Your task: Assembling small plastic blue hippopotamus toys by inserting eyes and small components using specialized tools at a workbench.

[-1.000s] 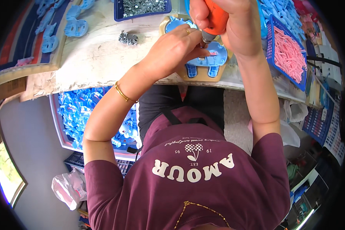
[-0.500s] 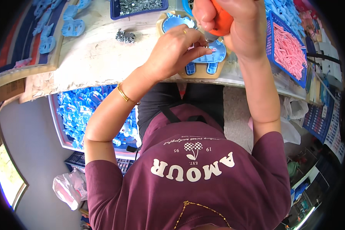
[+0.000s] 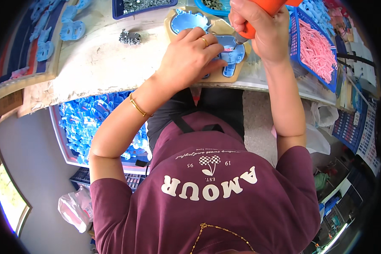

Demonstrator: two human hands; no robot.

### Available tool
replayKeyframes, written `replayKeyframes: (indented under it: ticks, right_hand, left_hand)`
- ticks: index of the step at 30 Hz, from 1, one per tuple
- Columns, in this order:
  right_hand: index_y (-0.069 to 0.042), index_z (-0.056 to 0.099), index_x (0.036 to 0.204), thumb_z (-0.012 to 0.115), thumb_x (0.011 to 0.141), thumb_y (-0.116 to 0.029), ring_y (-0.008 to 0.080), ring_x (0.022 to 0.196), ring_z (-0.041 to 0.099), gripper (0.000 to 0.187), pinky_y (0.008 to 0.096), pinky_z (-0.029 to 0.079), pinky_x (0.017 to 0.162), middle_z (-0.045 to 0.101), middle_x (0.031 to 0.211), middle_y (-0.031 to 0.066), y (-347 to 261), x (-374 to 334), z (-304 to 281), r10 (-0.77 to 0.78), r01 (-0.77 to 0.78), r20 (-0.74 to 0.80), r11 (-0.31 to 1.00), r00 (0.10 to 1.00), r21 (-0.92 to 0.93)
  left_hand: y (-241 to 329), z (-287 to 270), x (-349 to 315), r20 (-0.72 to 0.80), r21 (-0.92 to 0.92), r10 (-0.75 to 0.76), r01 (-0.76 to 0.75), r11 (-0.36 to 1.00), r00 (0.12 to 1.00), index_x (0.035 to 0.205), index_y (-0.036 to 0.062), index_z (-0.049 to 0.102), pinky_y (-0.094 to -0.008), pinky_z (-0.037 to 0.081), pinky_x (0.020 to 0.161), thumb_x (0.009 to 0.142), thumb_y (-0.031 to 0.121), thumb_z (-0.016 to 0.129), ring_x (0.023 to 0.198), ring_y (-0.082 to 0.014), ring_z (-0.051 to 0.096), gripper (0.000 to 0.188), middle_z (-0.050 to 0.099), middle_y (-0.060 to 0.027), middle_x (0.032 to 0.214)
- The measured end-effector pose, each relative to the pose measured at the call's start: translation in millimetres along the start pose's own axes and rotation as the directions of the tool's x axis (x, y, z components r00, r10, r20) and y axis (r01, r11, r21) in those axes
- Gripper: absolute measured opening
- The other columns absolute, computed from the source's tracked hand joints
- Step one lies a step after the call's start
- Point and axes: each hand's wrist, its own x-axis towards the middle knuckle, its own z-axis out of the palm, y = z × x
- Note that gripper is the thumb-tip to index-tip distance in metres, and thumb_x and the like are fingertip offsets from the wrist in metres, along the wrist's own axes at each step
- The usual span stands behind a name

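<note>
My right hand (image 3: pixel 264 36) is wrapped round an orange power screwdriver (image 3: pixel 269 8), whose dark tip slants down to the right edge of a blue plastic shell (image 3: pixel 236 55). Whether the bit touches the shell, I cannot tell. The shell lies in a tan fixture board (image 3: pixel 218 78) near the table's front edge. From the left, my left hand (image 3: pixel 190 55) bends over this shell, thumb and fingertips on its left side, covering part of it. A second, rounded blue shell (image 3: pixel 189 20) sits in the board's far left part.
Dark screws (image 3: pixel 130 37) lie heaped on the table (image 3: pixel 97 55). A dark blue tray of metal screws (image 3: pixel 144 12) stands behind. To the right is a blue basket (image 3: pixel 313 70) of pink strips. Blue parts (image 3: pixel 51 46) lie at the far left; a bin (image 3: pixel 59 135) below holds more.
The screwdriver tip has shifted from beside my left fingertips to the shell's right side. My left thumb and fingers have parted from their pinch and moved down over the shell.
</note>
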Motion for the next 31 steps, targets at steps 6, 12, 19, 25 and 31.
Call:
replayKeyframes:
  ticks: [6,12,19,25,31]
  right_hand:
    - [0.002,0.058,0.110,0.071,0.086,0.000,0.0072,0.049,0.052,0.027,0.0218,0.036,0.042,0.058,0.071,0.0017,17.0,-2.0,-12.5,-0.009,0.008,0.020,1.000,1.000,0.018]
    - [0.001,0.055,0.108,0.069,0.086,0.002,0.0077,0.050,0.052,0.026,0.0219,0.037,0.043,0.058,0.074,0.0028,23.5,-2.1,-13.1,-0.058,0.055,0.047,0.996,0.997,0.073]
    - [0.000,0.056,0.103,0.069,0.086,0.001,0.0076,0.050,0.053,0.021,0.0218,0.039,0.044,0.058,0.071,0.0026,31.7,-2.4,-15.3,-0.037,0.032,0.053,0.996,0.998,0.089]
    - [0.000,0.058,0.102,0.072,0.086,-0.003,0.0064,0.051,0.054,0.022,0.0208,0.040,0.045,0.059,0.068,0.0013,61.5,14.5,-20.5,-0.483,0.399,0.186,0.844,0.855,0.357]
    - [0.000,0.060,0.108,0.073,0.087,-0.005,0.0065,0.051,0.055,0.025,0.0222,0.040,0.044,0.061,0.069,0.0016,10.1,-0.1,-9.6,-0.030,0.033,0.059,0.998,0.998,-0.053]
  left_hand:
    - [1.5,2.4,0.9,0.023,0.014,-0.025,0.025,1.000,0.999,0.095,0.0132,0.071,-0.0339,0.048,0.087,0.082,0.036,0.075,0.093,-0.0193,0.061,0.026,0.066,0.0015,0.095]
    - [3.1,2.0,0.2,0.022,0.024,-0.034,0.033,0.999,0.999,0.093,0.0125,0.071,-0.0341,0.048,0.085,0.082,0.036,0.075,0.091,-0.0195,0.061,0.026,0.066,0.0011,0.094]
    - [3.2,0.7,-0.5,0.032,0.012,-0.061,0.061,0.998,0.998,0.093,0.0125,0.070,-0.0340,0.048,0.085,0.081,0.035,0.076,0.091,-0.0195,0.061,0.026,0.066,0.0009,0.094]
    - [3.6,0.2,1.1,0.008,0.009,-0.047,0.047,0.999,0.999,0.094,0.0121,0.073,-0.0353,0.052,0.079,0.078,0.029,0.082,0.086,-0.0223,0.062,0.025,0.069,0.0004,0.096]
    - [4.8,0.8,0.2,0.026,0.018,-0.058,0.057,0.998,0.998,0.096,0.0131,0.074,-0.0346,0.051,0.081,0.079,0.030,0.081,0.090,-0.0229,0.063,0.025,0.069,-0.0003,0.098]
